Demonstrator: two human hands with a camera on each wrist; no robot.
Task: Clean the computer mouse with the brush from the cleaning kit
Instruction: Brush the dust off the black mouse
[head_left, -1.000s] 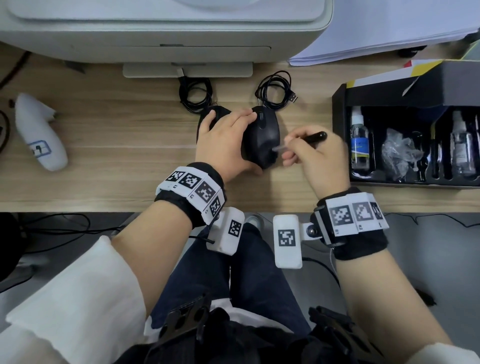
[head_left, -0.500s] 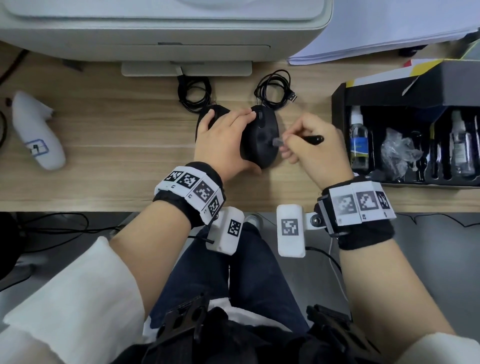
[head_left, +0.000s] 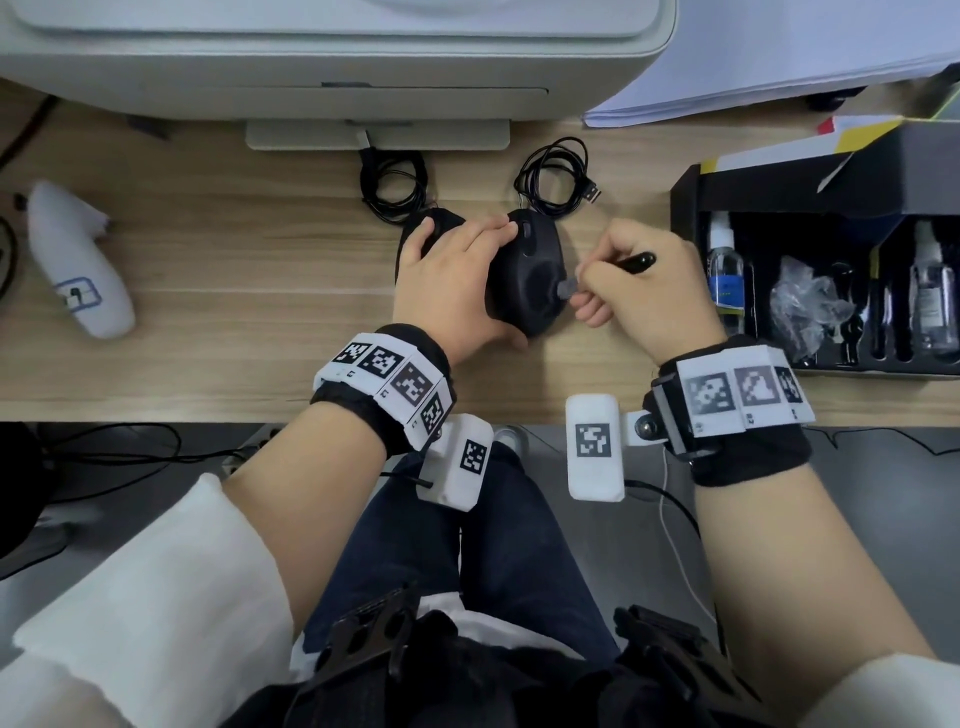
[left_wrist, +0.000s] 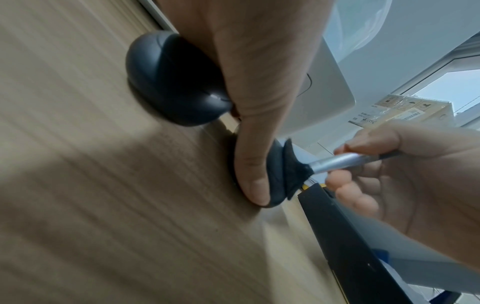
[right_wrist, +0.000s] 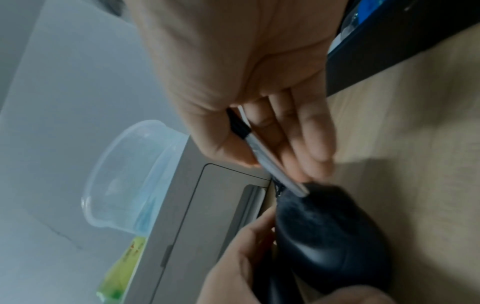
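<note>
At frame centre I count two black plastic mice: my left hand (head_left: 457, 291) grips one matte black computer mouse (head_left: 530, 275) on edge; my right hand (head_left: 649, 291) pinches one silver-ferruled black brush (left_wrist: 298, 168), bristles touching it.

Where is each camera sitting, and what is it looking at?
Head: worn on the head, looking down at the desk; shows both forearms, the left hand, the right hand and the lap.
Left wrist: on the left wrist, looking along the left hand's thumb at the mouse; the right hand shows too.
Right wrist: on the right wrist, looking along its fingers at the brush; the left hand shows below.
Shared: all three show the mouse, the brush and both hands.
</note>
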